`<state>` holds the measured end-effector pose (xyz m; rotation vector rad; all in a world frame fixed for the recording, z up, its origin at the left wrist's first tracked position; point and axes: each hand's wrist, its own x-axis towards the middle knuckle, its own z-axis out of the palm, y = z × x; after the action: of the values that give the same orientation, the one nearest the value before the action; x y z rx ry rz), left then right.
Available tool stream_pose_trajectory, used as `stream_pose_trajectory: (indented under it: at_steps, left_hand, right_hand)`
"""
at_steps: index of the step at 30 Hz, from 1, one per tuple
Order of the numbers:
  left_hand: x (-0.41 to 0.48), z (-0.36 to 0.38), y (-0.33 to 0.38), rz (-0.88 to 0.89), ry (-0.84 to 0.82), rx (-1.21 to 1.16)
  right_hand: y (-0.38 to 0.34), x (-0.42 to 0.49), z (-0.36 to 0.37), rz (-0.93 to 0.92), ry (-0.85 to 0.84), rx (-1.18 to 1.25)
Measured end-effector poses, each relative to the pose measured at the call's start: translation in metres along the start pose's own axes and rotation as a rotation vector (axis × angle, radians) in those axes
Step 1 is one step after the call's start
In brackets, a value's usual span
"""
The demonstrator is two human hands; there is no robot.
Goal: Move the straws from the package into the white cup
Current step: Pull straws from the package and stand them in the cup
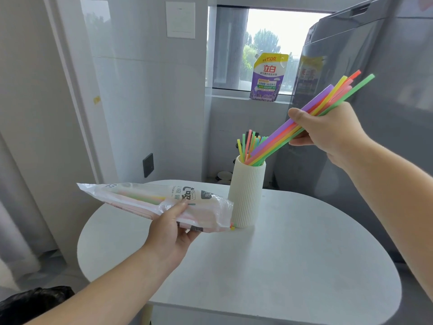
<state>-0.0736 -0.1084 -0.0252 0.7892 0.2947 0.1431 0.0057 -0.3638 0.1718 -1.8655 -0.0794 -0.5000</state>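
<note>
A ribbed white cup (246,195) stands on the round white table (281,266), with several coloured straws upright inside it. My right hand (328,134) grips a tilted bundle of coloured straws (281,137); their lower ends sit in the cup's mouth and their upper ends point up to the right. My left hand (172,228) holds the clear plastic straw package (150,199) above the table, left of the cup. More straws show inside the package, and a few tips poke out of its end beside the cup's base.
A purple and yellow detergent pouch (268,77) stands on the window sill behind the cup. A grey appliance (351,102) rises at the right. A black bag (32,303) lies at the lower left, below the table's edge.
</note>
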Motion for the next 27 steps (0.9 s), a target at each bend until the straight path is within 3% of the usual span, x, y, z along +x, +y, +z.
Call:
stream_pose_trajectory:
  at_steps: [16,22,27]
  left_hand:
    - [0.0,0.002,-0.005,-0.016,-0.011,-0.014]
    - [0.0,0.002,-0.004,-0.025,-0.018,-0.015]
    - [-0.002,0.002,-0.003,-0.023,-0.026,-0.011]
  right_hand:
    - [0.018,0.018,0.048,0.025,-0.06,-0.33]
    - [0.025,0.018,0.056,-0.068,-0.12,-0.562]
    - [0.028,0.016,0.061,-0.109,-0.114,-0.471]
